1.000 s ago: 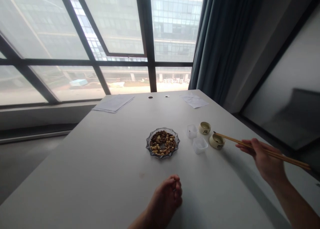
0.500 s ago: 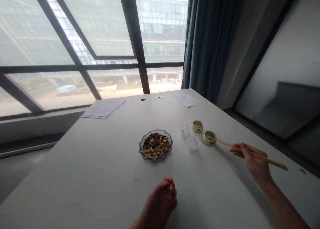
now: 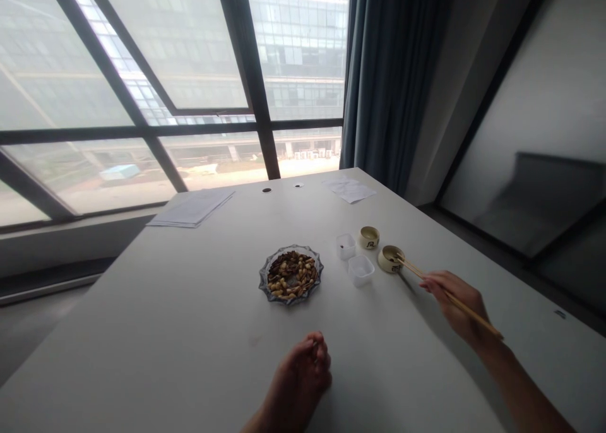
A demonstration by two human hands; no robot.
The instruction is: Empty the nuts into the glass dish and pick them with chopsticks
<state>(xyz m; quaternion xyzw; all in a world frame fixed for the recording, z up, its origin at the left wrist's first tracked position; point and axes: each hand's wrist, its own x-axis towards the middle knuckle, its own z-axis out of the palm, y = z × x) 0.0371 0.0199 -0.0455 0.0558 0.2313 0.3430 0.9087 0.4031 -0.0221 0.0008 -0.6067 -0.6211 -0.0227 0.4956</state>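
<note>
My right hand [image 3: 455,303] grips a pair of wooden chopsticks [image 3: 466,308], their tips inside a small cream cup [image 3: 386,266] with a dark mark on its side. Something small and dark lies in that cup by the tips. Behind it stands a second cream cup [image 3: 368,238]. Two small clear plastic containers sit to the left: the farther container [image 3: 345,251] has a dark speck inside, and the nearer container [image 3: 361,275] stands beside it. A glass dish [image 3: 262,281] holds mixed nuts and seeds [image 3: 292,272]. My left hand [image 3: 300,379] rests on the table before the dish, fingers curled in, with nothing seen in them.
The white table [image 3: 189,332] reaches toward the window. Papers [image 3: 192,207] lie at its far left and another sheet [image 3: 350,190] at the far right. A dark curtain [image 3: 388,86] hangs behind. Near the right edge is a small dark fitting [image 3: 560,314].
My right hand has slid closer to the cup along the chopsticks, whose rear ends have swung left. The tips stay in the cup. The view has shifted slightly; my left hand keeps its pose.
</note>
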